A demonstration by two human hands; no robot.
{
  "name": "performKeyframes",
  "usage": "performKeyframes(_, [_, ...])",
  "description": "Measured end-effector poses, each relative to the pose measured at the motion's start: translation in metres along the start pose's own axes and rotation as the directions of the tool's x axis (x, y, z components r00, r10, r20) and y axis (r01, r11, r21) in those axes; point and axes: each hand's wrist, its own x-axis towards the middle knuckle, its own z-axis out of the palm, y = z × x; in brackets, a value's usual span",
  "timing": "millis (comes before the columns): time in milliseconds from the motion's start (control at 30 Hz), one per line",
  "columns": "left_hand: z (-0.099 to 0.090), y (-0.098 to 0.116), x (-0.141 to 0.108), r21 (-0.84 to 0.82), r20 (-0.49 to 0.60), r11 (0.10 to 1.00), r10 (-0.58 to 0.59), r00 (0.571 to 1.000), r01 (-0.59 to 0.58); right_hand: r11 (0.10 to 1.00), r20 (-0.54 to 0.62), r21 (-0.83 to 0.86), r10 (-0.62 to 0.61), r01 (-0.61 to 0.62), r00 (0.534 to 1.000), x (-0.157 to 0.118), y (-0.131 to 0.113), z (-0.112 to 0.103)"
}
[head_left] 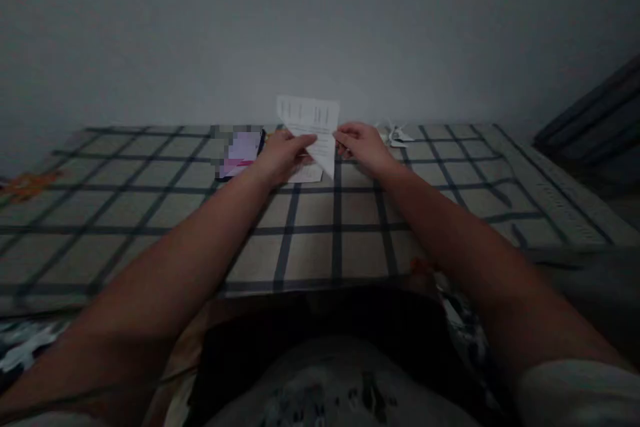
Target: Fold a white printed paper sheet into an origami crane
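Note:
A white printed paper (pixel 320 121), folded so that its lower edge slants to a point, is held up above the table. My left hand (pixel 283 155) pinches its left side, thumb on the front. At its right edge, my right hand (pixel 361 145) has thumb and fingers closed on the paper. Below the held piece, another pale sheet (pixel 307 174) lies on the cloth. Just left of my left hand is a device with a lit, partly blurred screen (pixel 241 152).
A checked cloth (pixel 310 260) covers the table, which meets a grey wall. White folded shapes (pixel 399 135) lie behind my right hand. An orange item (pixel 30 185) is at the far left. Dark striped fabric (pixel 600 120) stands at the right.

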Motion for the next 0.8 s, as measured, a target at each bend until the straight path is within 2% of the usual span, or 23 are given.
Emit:
performKeyframes(167, [0.001,-0.003,0.001,-0.038,0.028,0.999,0.007,1.000,-0.006,0.999,0.013,-0.016,-0.028,0.028,1.000,0.003,0.009,-0.002])
performKeyframes(567, [0.002,-0.010,0.007,-0.100,0.058,0.995,0.009,0.998,-0.003,0.997,-0.039,-0.065,-0.048,0.046,0.998,0.008,0.018,-0.009])
performKeyframes(800, [-0.002,-0.006,0.009,-0.088,-0.028,0.995,0.035,0.999,-0.038,0.999,-0.082,-0.037,-0.039,0.036,0.996,0.010,0.020,-0.010])
